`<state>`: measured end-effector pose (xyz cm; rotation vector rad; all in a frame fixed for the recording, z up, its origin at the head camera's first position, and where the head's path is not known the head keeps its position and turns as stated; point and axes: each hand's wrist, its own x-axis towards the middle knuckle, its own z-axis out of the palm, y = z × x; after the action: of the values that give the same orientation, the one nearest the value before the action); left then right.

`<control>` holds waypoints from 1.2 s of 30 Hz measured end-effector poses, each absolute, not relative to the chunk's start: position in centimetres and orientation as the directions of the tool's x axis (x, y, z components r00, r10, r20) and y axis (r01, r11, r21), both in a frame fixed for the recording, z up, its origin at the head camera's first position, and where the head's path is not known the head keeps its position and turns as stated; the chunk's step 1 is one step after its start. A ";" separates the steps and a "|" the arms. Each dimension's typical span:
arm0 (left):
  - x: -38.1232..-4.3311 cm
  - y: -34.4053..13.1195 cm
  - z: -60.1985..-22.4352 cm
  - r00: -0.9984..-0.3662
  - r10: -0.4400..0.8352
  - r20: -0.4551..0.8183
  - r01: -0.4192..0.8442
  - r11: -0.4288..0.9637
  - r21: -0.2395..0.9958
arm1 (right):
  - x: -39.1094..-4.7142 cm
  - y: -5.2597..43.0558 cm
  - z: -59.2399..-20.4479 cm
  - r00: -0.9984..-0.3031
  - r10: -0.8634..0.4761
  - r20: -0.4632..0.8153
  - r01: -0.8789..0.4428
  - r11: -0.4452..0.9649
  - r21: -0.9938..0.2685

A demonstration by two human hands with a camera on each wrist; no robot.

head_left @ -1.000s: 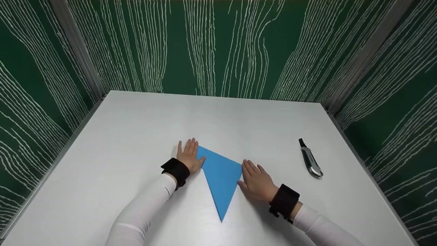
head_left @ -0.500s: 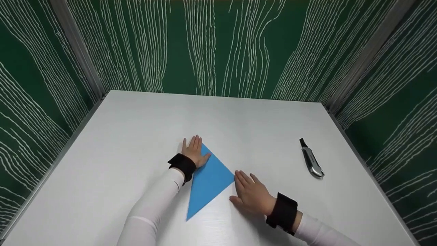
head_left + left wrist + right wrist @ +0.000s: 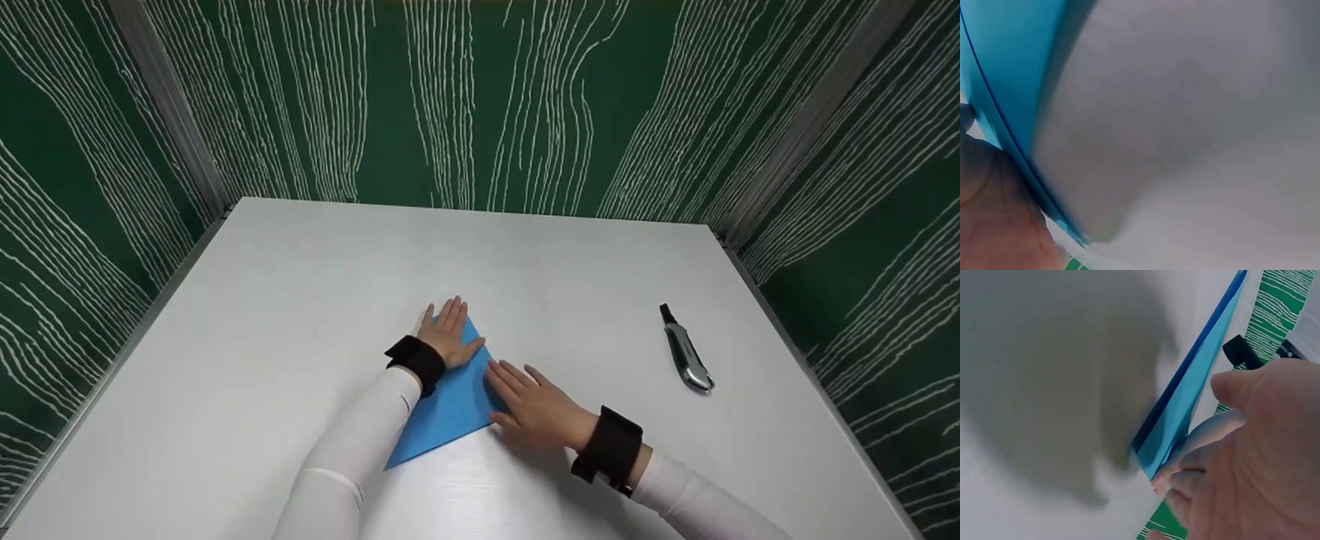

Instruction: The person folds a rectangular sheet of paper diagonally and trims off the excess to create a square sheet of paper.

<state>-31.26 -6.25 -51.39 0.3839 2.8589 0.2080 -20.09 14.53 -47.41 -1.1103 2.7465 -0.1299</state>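
While the white table [image 3: 562, 262] backs everything up, the folded blue paper [image 3: 454, 412] lies on it near the middle, one point aimed back toward my left sleeve [image 3: 356, 442]. Left hand [image 3: 451, 341] flat on the paper's far part, fingers straight, thumb out, no grip. Right hand [image 3: 538, 409] against its right side, fingers mostly straight, not pinching. Utility knife [image 3: 685, 354] well off to the right, not in use. My read: this step is steadying and orienting the folded piece. Next move likely calls for light left pressure, right nudging the edge without opening the layers.
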 end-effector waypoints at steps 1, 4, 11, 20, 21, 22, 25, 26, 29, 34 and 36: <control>-31.4 -6.2 -51.6 -0.931 0.288 -0.225 0.251 0.951 0.180 | -20.5 14.3 -47.5 -0.697 -0.704 -0.140 -0.684 0.710 -0.166; -31.7 -6.1 -52.1 -0.922 0.314 -0.225 0.273 0.942 0.198 | -21.5 13.6 -47.7 -0.684 -0.701 -0.200 -0.671 0.713 -0.204; -31.7 -6.5 -52.3 -0.914 0.348 -0.210 0.300 0.926 0.229 | -22.3 12.9 -48.4 -0.668 -0.690 -0.279 -0.659 0.723 -0.208; -30.5 -6.6 -51.2 -0.901 0.402 -0.163 0.371 0.909 0.189 | -23.9 13.5 -48.7 -0.731 -0.624 -0.277 -0.586 0.782 -0.213; -30.2 -6.6 -51.0 -0.895 0.413 -0.169 0.383 0.905 0.184 | -24.2 13.6 -48.8 -0.738 -0.615 -0.278 -0.574 0.789 -0.220; -29.9 -6.5 -50.9 -0.889 0.425 -0.170 0.394 0.899 0.190 | -24.5 13.8 -48.8 -0.745 -0.606 -0.279 -0.562 0.796 -0.225; -29.0 -6.1 -50.2 -0.865 0.463 -0.194 0.430 0.882 0.192 | -25.3 14.2 -48.9 -0.764 -0.577 -0.289 -0.533 0.817 -0.221; -28.8 -6.1 -50.1 -0.856 0.474 -0.208 0.439 0.877 0.193 | -25.5 14.3 -48.9 -0.768 -0.571 -0.290 -0.525 0.821 -0.224; -28.2 -5.9 -49.6 -0.840 0.492 -0.229 0.458 0.869 0.188 | -25.9 14.4 -49.0 -0.778 -0.554 -0.296 -0.507 0.832 -0.226; -28.1 -5.9 -49.9 -0.834 0.503 -0.225 0.464 0.861 0.206 | -25.6 14.1 -49.3 -0.789 -0.543 -0.287 -0.489 0.838 -0.241; -28.3 -5.9 -50.2 -0.832 0.508 -0.223 0.466 0.858 0.217 | -25.5 14.0 -49.3 -0.795 -0.539 -0.280 -0.484 0.840 -0.245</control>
<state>-28.29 -5.88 -50.24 0.7382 2.7606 0.2222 -25.46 14.00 -49.33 -0.7691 2.6798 -0.2288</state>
